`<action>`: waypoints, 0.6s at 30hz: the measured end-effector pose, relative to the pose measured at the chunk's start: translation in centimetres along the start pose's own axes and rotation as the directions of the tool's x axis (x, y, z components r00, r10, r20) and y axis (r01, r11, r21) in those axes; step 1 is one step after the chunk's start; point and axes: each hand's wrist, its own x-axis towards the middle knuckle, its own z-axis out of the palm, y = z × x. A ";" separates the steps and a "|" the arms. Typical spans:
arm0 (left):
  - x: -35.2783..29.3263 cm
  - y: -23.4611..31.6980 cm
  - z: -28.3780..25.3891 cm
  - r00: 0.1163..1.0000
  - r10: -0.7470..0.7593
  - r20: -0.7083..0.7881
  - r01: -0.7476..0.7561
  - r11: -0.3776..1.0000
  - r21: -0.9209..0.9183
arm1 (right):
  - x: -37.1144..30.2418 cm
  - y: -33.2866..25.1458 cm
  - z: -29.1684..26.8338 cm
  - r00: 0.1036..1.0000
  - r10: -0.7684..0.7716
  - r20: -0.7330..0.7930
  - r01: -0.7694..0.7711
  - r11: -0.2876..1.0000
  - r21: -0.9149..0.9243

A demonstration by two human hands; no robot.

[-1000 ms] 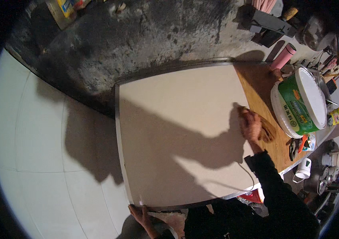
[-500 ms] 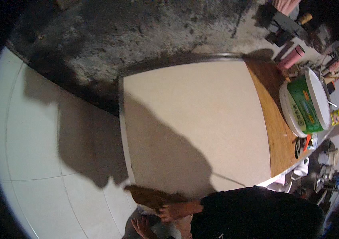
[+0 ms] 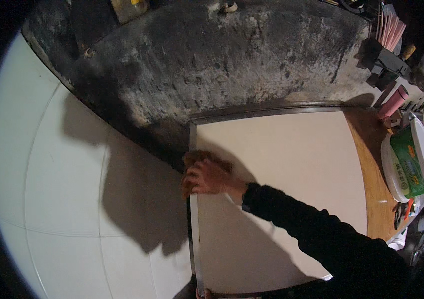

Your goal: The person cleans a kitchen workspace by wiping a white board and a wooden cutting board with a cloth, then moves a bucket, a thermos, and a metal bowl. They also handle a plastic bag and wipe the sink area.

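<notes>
1. The brown cloth (image 3: 197, 157) lies at the desk's (image 3: 281, 149) left border, left of the frame's centre, directly under the right hand (image 3: 208, 178); part of it laps over the border.
2. Bunched as it is, the cloth shows no clear long axis. The right forearm slants up to it from the lower right, while the border runs roughly up and down the frame.
3. The right hand is the nearer one and holds the cloth beneath its palm and somewhat spread fingers. The left hand (image 3: 207, 294) shows only as a sliver at the bottom edge, by the desk's near-left corner, well below the cloth; I cannot tell how wide it is.
4. Half a second ago, the cloth trails out leftward at that near corner; now it is gathered farther up the border. The view also shifts, setting the desk farther right, and more of the left hand is cut off.
</notes>
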 end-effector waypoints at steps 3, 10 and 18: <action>0.8 0.5 1.0 1.000 -0.007 -0.004 0.007 1.000 0.010 | -0.1 6.2 -1.6 0.995 0.082 -0.053 -0.093 0.965 -0.243; 1.8 1.3 2.5 0.999 -0.035 0.020 0.035 0.999 0.006 | -12.2 16.9 -11.7 0.890 0.371 -0.266 -0.454 0.776 -0.437; 3.0 1.6 2.3 0.997 -0.063 0.044 0.064 0.997 -0.033 | -32.0 16.9 -21.9 0.401 0.790 -0.463 -0.841 0.117 -0.529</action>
